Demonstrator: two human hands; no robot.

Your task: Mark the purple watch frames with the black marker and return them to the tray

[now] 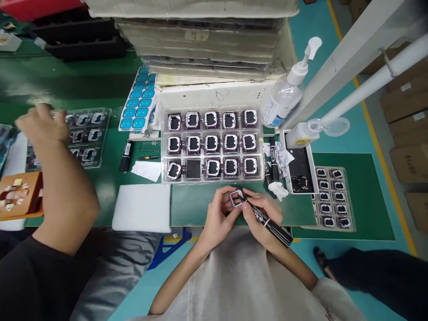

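Observation:
My left hand (pixel 219 216) is closed on a small purple, white-rimmed watch case (pixel 235 199) in front of my chest. In my right hand (pixel 261 214) is a black marker pen (pixel 274 232), its tip end held at the case's rim; whether it touches I cannot tell. Just beyond my hands lies a clear plastic tray (pixel 212 182) with rows of similar cases. One pocket (pixel 193 169) in its nearest row holds no case, and the case at that row's left end sits tilted.
A pump bottle (pixel 284 96), a smaller bottle (pixel 302 133) and a white box (pixel 314 178) stand right, near more markers (pixel 274 158) and crumpled tissue. Left are blue stickers (pixel 138 100) and a white foam sheet (pixel 142 208). A co-worker's arm (pixel 67 178) reaches over another tray. Stacked trays rise behind.

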